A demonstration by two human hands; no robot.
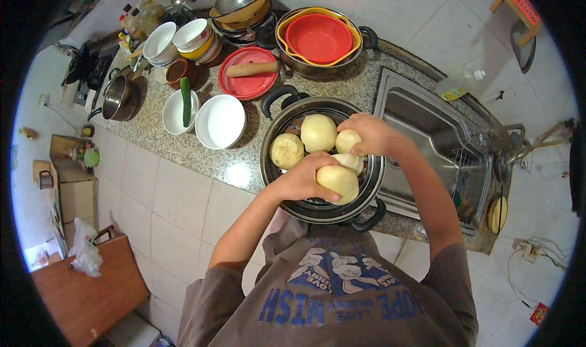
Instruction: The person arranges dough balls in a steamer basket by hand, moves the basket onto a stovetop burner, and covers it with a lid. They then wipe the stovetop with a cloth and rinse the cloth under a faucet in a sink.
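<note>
A wide steamer pot [267, 175] with black handles stands on the counter's front edge, beside the sink. My left hand [300, 177] is closed around a large, smooth, pale yellow bun [339, 186] over the near part of the pot. At the pot's right side, the fingers of my right hand [373, 133] grip another round bun [347, 141]. A paler bun [350, 161] lies between the two hands, partly covered. Two more round buns sit apart from my hands: a speckled one [286, 151] at the left and a smooth one [318, 133] at the back.
A steel sink [400, 179] adjoins the pot on the right. Left of it are a white bowl [220, 122], a cucumber [185, 103] across another bowl, and a rolling pin [252, 69] on a red basket [247, 89]. Behind stands a pot with a red basin [319, 39].
</note>
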